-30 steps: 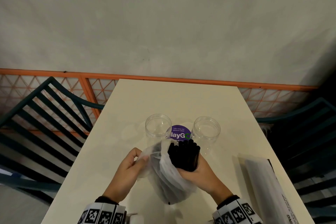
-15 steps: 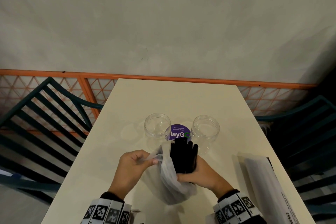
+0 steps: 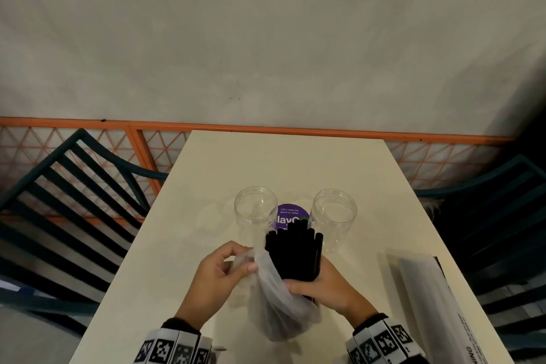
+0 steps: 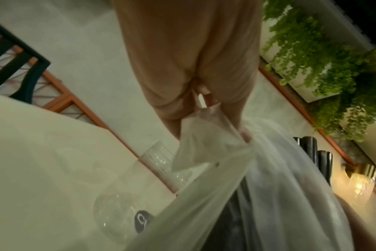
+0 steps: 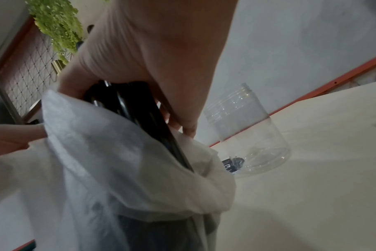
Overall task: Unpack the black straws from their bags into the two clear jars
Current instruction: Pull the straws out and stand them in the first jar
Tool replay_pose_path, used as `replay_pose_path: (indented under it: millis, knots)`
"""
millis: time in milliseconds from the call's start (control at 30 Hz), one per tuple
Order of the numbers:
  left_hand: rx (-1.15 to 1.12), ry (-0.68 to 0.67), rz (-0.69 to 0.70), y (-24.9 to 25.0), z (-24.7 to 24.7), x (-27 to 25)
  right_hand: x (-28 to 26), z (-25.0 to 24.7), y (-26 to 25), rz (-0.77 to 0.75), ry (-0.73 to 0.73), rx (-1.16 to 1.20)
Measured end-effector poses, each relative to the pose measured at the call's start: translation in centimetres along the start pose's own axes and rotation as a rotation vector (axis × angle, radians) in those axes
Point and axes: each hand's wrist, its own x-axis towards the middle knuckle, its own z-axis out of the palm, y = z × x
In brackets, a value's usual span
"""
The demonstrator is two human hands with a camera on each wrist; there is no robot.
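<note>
With the right hand [image 3: 320, 287] gripping the black straws [image 3: 295, 254] just before the left jar [image 3: 255, 210] and the left hand [image 3: 220, 270] pinching the bag [image 3: 277, 304], clinging plastic could scatter straws or tip that jar.

Black straws [image 3: 294, 254] upright in translucent bag [image 3: 277, 301], two empty clear jars [image 3: 256, 210] behind

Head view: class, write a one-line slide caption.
Right hand grips black straws; left hand pinches their bag.
</note>
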Motion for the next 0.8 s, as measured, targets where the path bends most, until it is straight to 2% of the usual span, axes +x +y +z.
replay_pose_path:
  millis: [100, 200, 267, 333, 400, 500, 567, 633, 800]
  knots:
    - [-0.019, 0.078, -0.038, -1.3, 0.2, -0.1, 0.0, 0.0, 0.2, -0.025, -0.041, -0.016]
    - [-0.196, 0.1, -0.124, -1.8, 0.4, -0.3, 0.0, 0.2, 0.9, -0.014, -0.107, -0.057]
    - [-0.327, 0.094, -0.205, -1.7, 0.5, -0.3, 0.0, 0.4, 1.5, 0.002, -0.136, -0.081]
    - [-0.404, 0.047, -0.215, -1.6, 0.6, -0.3, 0.0, 0.6, 1.8, 0.017, -0.15, -0.083]
    - [-0.384, -0.022, -0.196, -1.4, 0.4, -0.3, 0.2, 0.7, 1.4, 0.007, -0.154, -0.09]
    - [-0.157, -0.09, -0.08, -1.0, -0.1, -0.2, 0.6, 0.9, 1.0, -0.06, -0.122, -0.106]
    - [-0.049, -0.063, -0.01, -1.0, -0.2, -0.1, 0.8, 0.8, 0.9, -0.071, -0.096, -0.081]
    - [-0.035, -0.006, 0.041, -1.3, -0.2, 0.2, 0.8, 0.8, 0.7, -0.042, -0.113, -0.064]
    - [-0.16, 0.217, -0.026, -2.3, 0.5, 0.4, 0.5, 0.8, 0.6, 0.075, -0.264, -0.126]
